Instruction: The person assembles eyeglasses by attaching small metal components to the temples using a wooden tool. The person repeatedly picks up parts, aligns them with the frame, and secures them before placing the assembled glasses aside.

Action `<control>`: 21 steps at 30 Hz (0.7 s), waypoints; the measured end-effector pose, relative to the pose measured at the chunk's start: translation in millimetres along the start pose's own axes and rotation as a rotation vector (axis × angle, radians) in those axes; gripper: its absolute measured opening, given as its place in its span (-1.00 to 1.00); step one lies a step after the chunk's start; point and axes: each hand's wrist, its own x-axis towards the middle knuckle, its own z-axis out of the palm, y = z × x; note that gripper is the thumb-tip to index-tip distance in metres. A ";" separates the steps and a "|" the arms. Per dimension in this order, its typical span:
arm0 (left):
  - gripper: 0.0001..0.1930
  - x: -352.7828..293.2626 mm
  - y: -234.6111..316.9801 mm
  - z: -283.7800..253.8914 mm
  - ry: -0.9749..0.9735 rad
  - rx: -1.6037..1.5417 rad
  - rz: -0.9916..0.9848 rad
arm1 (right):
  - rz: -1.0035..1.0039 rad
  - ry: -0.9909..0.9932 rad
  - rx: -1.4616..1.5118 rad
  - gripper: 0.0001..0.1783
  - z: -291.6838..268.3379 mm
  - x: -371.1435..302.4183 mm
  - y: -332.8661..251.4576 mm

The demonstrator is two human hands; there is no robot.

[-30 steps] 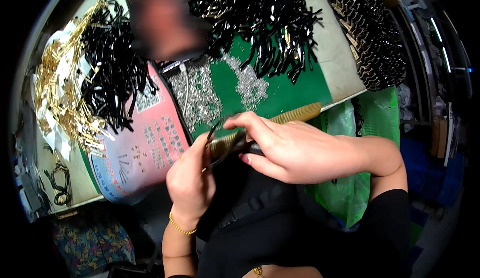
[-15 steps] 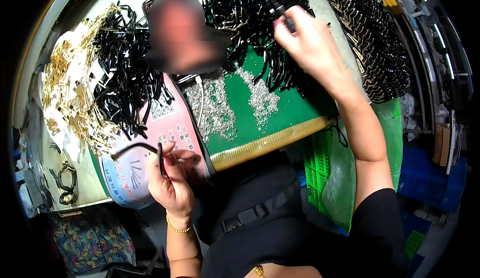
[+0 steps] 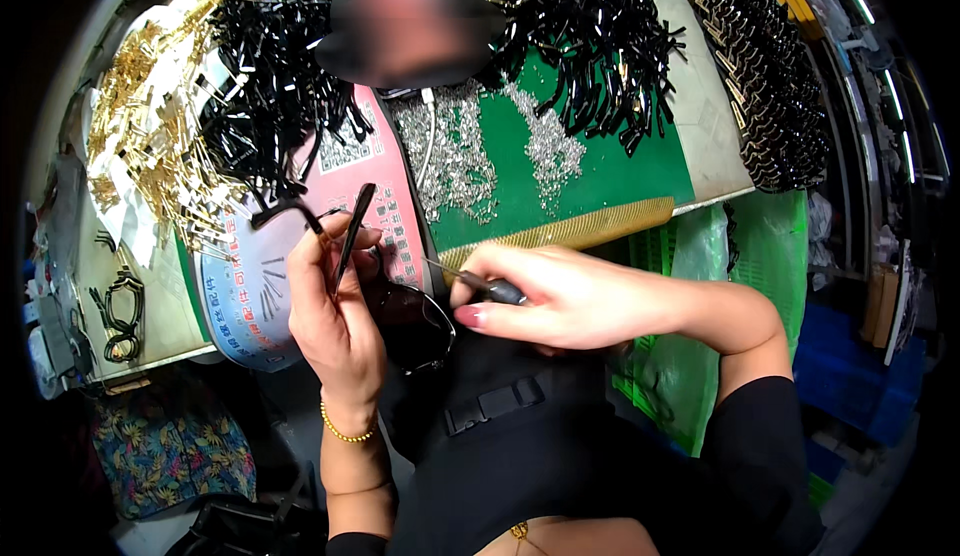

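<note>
My left hand (image 3: 335,331), with a gold beaded bracelet at the wrist, is closed on a pair of eyeglasses. One black temple (image 3: 352,241) points up past the fingers, and the rim and dark lens (image 3: 410,324) hang to the right of the hand. Another black arm tip reaches left above the thumb. My right hand (image 3: 570,298) grips a screwdriver by its dark handle (image 3: 503,291). Its thin metal shaft points left toward the glasses, and I cannot tell whether the tip touches them. Both hands are in front of the table's near edge.
Small silvery metal parts (image 3: 465,156) lie in heaps on the green mat (image 3: 620,181). Black temples (image 3: 600,46) and gold pieces (image 3: 150,126) are piled behind. A ribbed yellow strip (image 3: 600,228) runs along the front edge. Green crates with plastic (image 3: 690,376) stand at right.
My right hand has come down from the black pile to beside the glasses, carrying the screwdriver. My left hand has turned the glasses, so the temple stands upright and the lens shows.
</note>
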 end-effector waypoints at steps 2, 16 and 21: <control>-0.69 -0.6 -5.4 -8.9 -0.064 0.125 0.056 | -0.116 0.229 -0.464 -0.73 -4.0 -15.0 16.8; -0.62 42.2 13.2 8.0 -0.454 0.267 0.359 | -0.148 0.508 -1.101 -0.48 -19.6 -17.5 30.8; -0.58 45.3 14.2 15.7 -0.451 0.351 0.397 | -0.142 0.497 -1.095 -0.47 -20.1 -15.5 28.6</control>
